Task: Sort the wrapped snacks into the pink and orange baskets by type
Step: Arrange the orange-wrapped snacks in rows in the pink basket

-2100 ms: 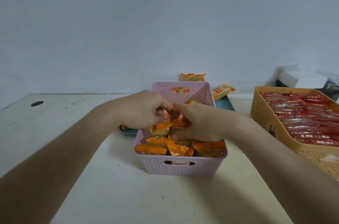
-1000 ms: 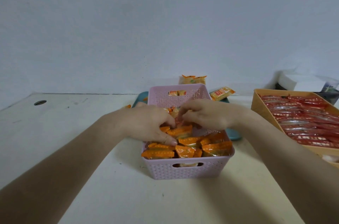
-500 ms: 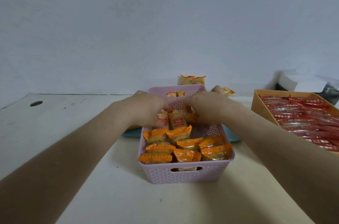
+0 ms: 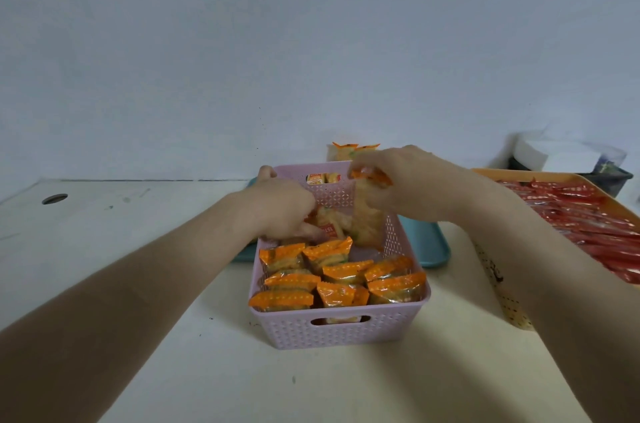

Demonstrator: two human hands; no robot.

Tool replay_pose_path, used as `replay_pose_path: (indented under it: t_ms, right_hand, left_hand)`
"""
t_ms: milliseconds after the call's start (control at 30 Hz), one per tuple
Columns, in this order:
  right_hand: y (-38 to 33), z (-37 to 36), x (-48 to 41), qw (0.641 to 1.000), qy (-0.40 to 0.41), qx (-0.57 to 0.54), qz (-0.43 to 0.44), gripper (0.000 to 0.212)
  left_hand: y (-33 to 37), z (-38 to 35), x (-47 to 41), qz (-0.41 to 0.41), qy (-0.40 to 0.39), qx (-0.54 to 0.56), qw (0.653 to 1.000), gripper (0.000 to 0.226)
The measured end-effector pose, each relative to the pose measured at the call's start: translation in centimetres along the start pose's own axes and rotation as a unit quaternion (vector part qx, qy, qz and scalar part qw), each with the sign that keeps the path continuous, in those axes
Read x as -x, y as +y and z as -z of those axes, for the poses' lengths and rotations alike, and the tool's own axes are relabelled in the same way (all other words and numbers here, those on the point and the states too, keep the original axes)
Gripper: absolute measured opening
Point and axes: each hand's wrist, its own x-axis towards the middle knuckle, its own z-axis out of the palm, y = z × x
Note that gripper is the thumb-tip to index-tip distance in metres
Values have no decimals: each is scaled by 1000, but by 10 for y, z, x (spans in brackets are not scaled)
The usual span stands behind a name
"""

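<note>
Right hand [image 4: 408, 183] pinches an orange-topped clear-wrapped snack [image 4: 369, 214], hanging upright over the pink perforated plastic basket [image 4: 346, 329], just beside the left hand [image 4: 284, 211], whose grip is unclear.

Pale wall [image 4: 311, 41], cream table [image 4: 104, 232] (one hole [image 4: 54, 199])

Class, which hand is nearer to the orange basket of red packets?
Right. The right hand holds a packet left of the orange basket; the left hand sits farther left, inside the pink basket.
</note>
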Motion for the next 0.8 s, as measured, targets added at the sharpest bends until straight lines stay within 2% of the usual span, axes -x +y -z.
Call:
replay_pose_path:
  t_ms: [133,200,300,367,433,500,600,633,700,800]
  right_hand:
    - [-7,-5,10,988,-136,76,15,25]
    - [-7,-10,13,982,-164,90,18,23]
    - [-6,-12,18,982,-169,81,17,25]
    - [-6,-8,22,981,-185,52,12,32]
    - [-5,-6,26,981,-190,30,14,34]
    - [-4,-8,29,985,-166,37,14,30]
    - [-3,-21,38,995,-71,64,14,24]
    - [-3,-28,41,997,-45,56,14,24]
    - [-2,-40,45,1000,-16,12,17,26]
    - [3,-53,45,999,30,-37,27,27]
  left_hand:
    - [7,-6,-5,-23,36,26,999,31]
    - [7,-4,-3,-31,73,115,990,27]
    - [3,4,5,-30,100,271,957,32]
    - [2,8,13,-35,69,331,940,37]
    - [3,11,21,-54,1,356,933,39]
    - [4,13,29,-73,-34,359,930,42]
    - [4,17,38,-104,-53,395,911,23]
    - [5,18,40,-118,-74,399,906,16]
    - [6,16,41,-135,-100,389,906,17]
    - [11,8,35,-92,-49,348,931,27]
